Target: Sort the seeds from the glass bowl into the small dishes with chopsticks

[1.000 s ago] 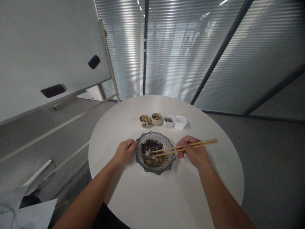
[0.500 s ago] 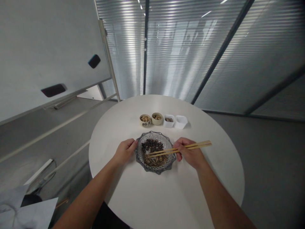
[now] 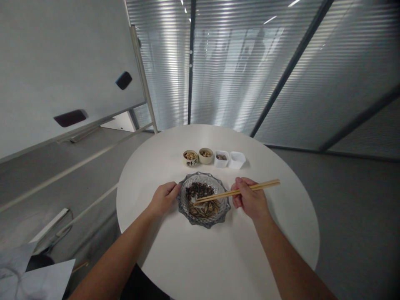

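A glass bowl with a scalloped rim stands on the round white table. In its far half lie dark brown pieces, and in its near half lie striped sunflower seeds. My left hand grips the bowl's left rim between thumb and fingers. Wooden chopsticks are held in my right hand, just right of the bowl. Their tips are close together over the bowl's middle, down at the contents. Whether they pinch a piece I cannot tell.
Behind the bowl, two round cups of nuts stand in a row with a white dish of small dark pieces and another white dish. A whiteboard on a stand is left of the table; a ribbed glass wall rises behind.
My right hand has shifted slightly right and away from the bowl's rim, and the chopsticks' back ends are a little higher. The tips stay in the bowl; my left hand has not moved.
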{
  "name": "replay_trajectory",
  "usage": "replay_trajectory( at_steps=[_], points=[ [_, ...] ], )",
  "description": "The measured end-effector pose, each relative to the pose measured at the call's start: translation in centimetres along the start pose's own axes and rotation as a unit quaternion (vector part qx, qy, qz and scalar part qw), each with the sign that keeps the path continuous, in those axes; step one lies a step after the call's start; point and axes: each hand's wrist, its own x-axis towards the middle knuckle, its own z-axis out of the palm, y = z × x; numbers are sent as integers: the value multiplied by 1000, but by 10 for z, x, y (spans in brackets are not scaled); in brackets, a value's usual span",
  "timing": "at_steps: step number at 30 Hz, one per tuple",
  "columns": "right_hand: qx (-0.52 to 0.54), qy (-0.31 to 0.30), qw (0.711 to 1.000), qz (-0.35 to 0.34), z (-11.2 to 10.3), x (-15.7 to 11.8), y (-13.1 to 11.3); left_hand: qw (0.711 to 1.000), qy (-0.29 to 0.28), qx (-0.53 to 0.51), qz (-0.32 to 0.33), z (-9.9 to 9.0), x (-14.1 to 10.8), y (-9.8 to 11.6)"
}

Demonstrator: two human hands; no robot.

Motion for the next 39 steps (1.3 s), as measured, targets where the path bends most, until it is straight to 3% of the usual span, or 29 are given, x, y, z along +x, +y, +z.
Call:
replay_trajectory(
  at_steps=[5,11,14,29,39],
  points=[
    [69,19,997,-11,-2,4,-1,1000,-4,2,1,1,1,-3],
    [-10,-136,991,-13,-25,2,-3,1000,-5,-4,-7,1,0,-2],
    [-15,-169,986,-1,-29,1,-9,1000,-4,-4,-8,1,0,-2],
    [-86,-97,992,-7,-9,-3,-12,1000,-8,-7,-5,-1,0,0],
    [-47,-50,997,-22,-1,-6,-7,1000,-3,-2,11,0,1,-3]
  ],
)
